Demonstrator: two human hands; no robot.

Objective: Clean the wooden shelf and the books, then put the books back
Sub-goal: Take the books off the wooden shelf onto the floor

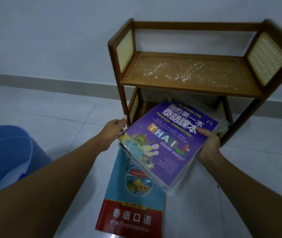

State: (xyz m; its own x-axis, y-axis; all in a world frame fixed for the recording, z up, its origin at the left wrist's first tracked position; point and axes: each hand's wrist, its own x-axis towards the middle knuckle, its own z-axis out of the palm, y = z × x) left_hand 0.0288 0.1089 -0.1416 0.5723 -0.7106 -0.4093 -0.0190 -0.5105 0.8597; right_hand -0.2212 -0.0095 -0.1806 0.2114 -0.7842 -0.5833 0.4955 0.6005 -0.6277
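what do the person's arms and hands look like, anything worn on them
The left arm and right arm are bare as far as the picture shows, with no sleeves in view. The left hand and right hand wear no gloves, and no watch, bracelet or ring shows. The picture is dim and blurred, so small marks cannot be told.
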